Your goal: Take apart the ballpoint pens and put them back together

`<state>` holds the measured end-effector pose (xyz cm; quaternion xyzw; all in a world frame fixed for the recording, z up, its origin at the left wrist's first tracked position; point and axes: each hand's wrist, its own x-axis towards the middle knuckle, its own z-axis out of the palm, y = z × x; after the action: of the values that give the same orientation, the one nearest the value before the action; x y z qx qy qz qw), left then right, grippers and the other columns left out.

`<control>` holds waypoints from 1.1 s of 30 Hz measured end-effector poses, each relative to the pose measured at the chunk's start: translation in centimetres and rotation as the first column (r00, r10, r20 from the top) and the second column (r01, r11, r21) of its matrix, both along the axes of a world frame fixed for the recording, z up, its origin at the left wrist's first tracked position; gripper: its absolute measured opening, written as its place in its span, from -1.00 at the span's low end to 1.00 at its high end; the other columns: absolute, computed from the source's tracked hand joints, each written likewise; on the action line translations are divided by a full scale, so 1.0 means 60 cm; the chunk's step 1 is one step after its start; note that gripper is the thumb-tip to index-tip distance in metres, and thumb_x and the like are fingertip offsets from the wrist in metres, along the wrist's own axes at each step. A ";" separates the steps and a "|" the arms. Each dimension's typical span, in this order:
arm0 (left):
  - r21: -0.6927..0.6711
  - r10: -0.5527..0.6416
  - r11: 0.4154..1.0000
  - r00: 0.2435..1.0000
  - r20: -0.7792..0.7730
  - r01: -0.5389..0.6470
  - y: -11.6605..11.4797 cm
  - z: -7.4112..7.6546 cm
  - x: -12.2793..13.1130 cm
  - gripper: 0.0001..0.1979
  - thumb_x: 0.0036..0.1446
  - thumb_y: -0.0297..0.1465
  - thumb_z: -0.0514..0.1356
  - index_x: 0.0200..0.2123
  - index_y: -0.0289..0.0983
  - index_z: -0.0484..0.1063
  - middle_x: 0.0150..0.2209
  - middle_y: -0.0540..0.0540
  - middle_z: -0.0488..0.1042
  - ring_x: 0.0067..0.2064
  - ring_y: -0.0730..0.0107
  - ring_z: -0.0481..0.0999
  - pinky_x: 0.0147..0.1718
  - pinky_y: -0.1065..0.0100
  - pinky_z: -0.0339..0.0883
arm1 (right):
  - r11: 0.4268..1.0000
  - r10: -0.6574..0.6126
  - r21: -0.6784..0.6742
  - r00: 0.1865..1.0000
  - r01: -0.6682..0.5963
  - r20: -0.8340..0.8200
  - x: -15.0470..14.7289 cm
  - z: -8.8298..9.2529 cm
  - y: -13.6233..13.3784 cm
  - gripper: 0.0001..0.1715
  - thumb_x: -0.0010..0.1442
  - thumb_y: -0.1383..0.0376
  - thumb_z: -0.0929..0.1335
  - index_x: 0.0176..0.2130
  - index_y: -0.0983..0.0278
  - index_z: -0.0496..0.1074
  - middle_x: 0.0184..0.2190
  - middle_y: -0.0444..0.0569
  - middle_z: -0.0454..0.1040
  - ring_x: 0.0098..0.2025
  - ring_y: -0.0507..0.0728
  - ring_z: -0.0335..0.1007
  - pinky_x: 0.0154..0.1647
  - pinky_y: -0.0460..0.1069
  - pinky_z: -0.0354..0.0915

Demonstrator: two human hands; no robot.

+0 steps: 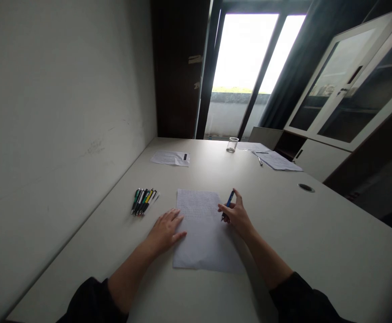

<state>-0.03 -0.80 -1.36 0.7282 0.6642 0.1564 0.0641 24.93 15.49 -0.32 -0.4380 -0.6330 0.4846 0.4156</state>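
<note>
A sheet of paper (202, 242) lies on the white table in front of me, its upper part covered with lines of handwriting. My left hand (166, 229) rests flat at the sheet's left edge, fingers spread, with nothing held. At the right edge of the sheet, my right hand (236, 215) grips a blue pen (230, 198), its tip pointing down near the paper below the written lines. Left of the sheet, several pens (144, 202) with green, yellow, white and black parts lie side by side in a bunch.
On the table (317, 237), another paper (171, 158) with a small black item lies at the far left. A clear glass (232, 144) stands at the back, beside papers (278, 160) and a pen (259, 159). A round cable hole (306, 188) is at right; a wall borders the left.
</note>
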 end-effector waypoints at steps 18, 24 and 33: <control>0.020 -0.002 1.000 1.000 -0.003 0.002 0.000 -0.003 -0.001 -0.46 0.24 -0.09 0.11 0.22 -0.17 0.24 0.31 -0.17 0.19 0.33 0.06 0.11 0.24 0.01 0.10 | 0.999 -0.027 0.029 0.995 0.024 0.095 0.027 0.009 0.015 -0.08 0.09 0.11 0.36 0.33 0.15 -0.04 -0.62 -0.28 0.39 -0.73 -0.02 0.14 -0.77 -0.19 0.10; 0.021 -0.002 1.000 1.000 0.001 0.002 0.001 -0.007 -0.003 -0.46 0.24 -0.09 0.12 0.22 -0.15 0.24 0.31 -0.16 0.18 0.33 0.05 0.12 0.24 0.00 0.11 | 0.995 -0.091 0.050 0.972 0.083 0.217 0.045 0.006 0.032 -0.15 0.04 0.15 0.33 0.28 0.23 0.09 -0.64 -0.25 0.39 -0.69 0.01 0.20 -0.73 -0.18 0.10; 0.087 -0.014 0.996 1.000 0.002 0.013 0.002 -0.016 -0.004 -0.48 0.23 -0.09 0.13 0.20 -0.13 0.26 0.29 -0.17 0.22 0.31 0.06 0.15 0.20 0.01 0.15 | 0.952 -0.215 0.304 0.799 0.042 0.561 0.074 0.005 0.052 -0.33 0.18 0.16 0.26 0.25 0.20 0.19 -0.63 -0.22 0.42 -0.57 0.08 0.37 -0.44 -0.07 0.23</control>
<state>-0.29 -0.70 -2.30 0.7345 0.6518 0.1856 0.0340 29.39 18.60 -0.02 -0.5462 -0.7599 0.2025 0.2884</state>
